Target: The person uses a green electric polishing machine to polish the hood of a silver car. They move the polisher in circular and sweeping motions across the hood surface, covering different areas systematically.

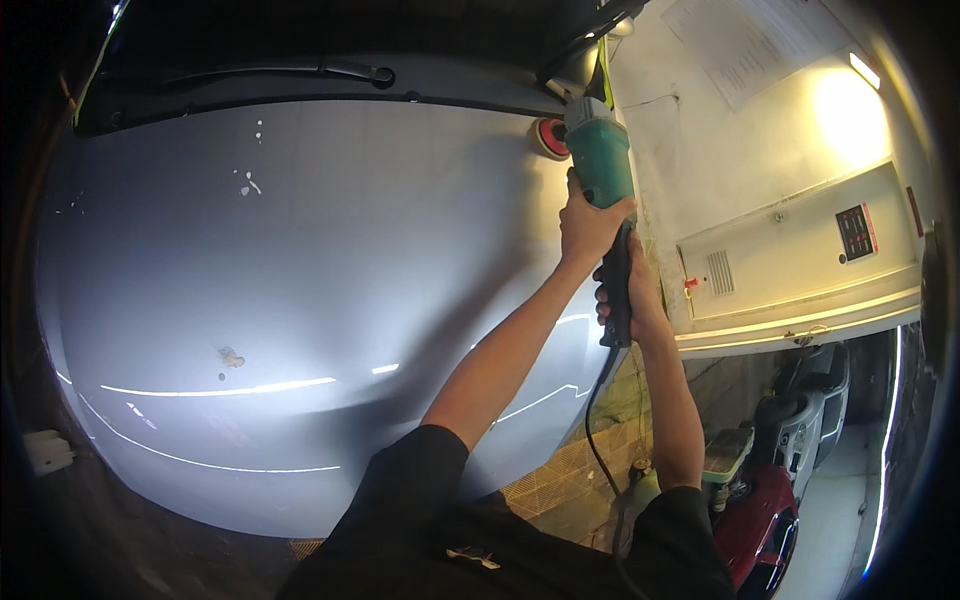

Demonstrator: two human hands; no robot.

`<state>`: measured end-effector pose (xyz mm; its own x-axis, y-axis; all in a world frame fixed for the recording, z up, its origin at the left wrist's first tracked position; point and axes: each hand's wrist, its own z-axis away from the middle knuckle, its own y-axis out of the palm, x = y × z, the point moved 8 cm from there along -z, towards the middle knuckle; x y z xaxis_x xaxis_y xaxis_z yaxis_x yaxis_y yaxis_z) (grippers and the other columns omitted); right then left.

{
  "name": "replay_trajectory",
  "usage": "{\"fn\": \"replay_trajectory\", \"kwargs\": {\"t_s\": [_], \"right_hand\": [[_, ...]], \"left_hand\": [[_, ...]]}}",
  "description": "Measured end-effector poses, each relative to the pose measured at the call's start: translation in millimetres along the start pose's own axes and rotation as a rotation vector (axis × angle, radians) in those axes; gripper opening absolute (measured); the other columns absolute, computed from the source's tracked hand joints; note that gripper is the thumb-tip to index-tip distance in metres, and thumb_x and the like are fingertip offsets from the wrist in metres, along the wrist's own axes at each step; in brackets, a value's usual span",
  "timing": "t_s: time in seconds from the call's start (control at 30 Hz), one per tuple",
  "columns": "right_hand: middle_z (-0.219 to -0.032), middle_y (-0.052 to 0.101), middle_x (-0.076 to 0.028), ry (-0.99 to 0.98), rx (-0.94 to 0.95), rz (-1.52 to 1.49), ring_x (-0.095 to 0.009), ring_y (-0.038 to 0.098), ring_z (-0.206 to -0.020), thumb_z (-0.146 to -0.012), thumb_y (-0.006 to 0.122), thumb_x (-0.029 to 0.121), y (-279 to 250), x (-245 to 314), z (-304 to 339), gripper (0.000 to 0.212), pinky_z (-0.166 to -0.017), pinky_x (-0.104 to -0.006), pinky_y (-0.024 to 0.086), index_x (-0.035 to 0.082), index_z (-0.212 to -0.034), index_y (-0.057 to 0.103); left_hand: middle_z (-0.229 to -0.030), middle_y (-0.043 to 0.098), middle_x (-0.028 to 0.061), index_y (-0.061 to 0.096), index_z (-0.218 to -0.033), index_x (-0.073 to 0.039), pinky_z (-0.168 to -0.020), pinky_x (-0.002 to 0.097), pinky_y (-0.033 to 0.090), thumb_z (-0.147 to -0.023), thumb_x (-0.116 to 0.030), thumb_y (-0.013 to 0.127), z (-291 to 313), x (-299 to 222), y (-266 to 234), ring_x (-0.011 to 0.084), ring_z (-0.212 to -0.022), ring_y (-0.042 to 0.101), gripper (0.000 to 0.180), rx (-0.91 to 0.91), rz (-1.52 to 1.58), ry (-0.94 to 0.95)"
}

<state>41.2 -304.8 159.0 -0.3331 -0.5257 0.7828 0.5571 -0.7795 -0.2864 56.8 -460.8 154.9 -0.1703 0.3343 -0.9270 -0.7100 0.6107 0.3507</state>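
Note:
A green and black car polisher points away from me over the far right corner of a silvery car hood. Its round red pad is tilted on edge against the paint near the windshield; whether it spins I cannot tell. My left hand is wrapped around the green body from the left side. Farther back, my right hand grips the black rear handle, its fingers curled underneath. A black cord runs from the handle down toward my body.
A wiper arm lies along the hood's far edge. Small white spots mark the paint. At right stand a pale wall with a lit lamp and a white door-like panel. Beyond are a red car and tiled floor.

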Motion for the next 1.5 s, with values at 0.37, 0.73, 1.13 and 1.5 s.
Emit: {"fn": "replay_trajectory", "kwargs": {"t_s": [0.37,0.73,1.13,1.5], "right_hand": [[-0.057,0.051,-0.005,0.078,-0.019,0.0,-0.018,0.051,-0.043,-0.097,0.03,0.082,-7,-64,67,0.081,-0.042,-0.032,0.045,0.006,-0.089,0.057],[-0.06,0.054,-0.006,0.047,-0.099,-0.053,-0.02,0.056,-0.046,-0.1,0.027,0.08,-18,-178,181,0.083,-0.045,-0.0332,0.048,0.005,-0.094,0.06],[-0.061,0.055,-0.007,0.15,-0.103,-0.181,-0.02,0.056,-0.047,-0.1,0.022,0.08,-6,-193,193,0.085,-0.044,-0.0334,0.048,0.003,-0.096,0.06],[-0.057,0.048,-0.003,0.038,-0.117,0.003,-0.017,0.047,-0.043,-0.094,0.028,0.087,-28,-65,50,0.084,-0.042,-0.0327,0.042,0.008,-0.087,0.056]], "left_hand": [[-0.12,0.07,0.0264,0.036,-0.151,-0.001,-0.097,0.0432,0.055,-0.077,-0.031,0.082,89,13,-18,0.0403,-0.112,0.07,0.092,0.014,0.078,0.002],[-0.129,0.066,0.0294,0.016,-0.16,0.005,-0.1,0.0397,0.054,-0.08,-0.034,0.084,229,59,-29,0.0373,-0.117,0.069,0.113,0.186,0.024,-0.09],[-0.129,0.067,0.0268,0.003,-0.166,-0.008,-0.1,0.04,0.054,-0.084,-0.03,0.082,237,52,-35,0.0369,-0.116,0.07,0.117,0.304,-0.004,-0.073],[-0.138,0.062,0.0284,0.006,-0.167,-0.01,-0.108,0.0413,0.05,-0.078,-0.036,0.082,68,31,16,0.0394,-0.124,0.065,0.12,0.196,0.044,0.015]]}}
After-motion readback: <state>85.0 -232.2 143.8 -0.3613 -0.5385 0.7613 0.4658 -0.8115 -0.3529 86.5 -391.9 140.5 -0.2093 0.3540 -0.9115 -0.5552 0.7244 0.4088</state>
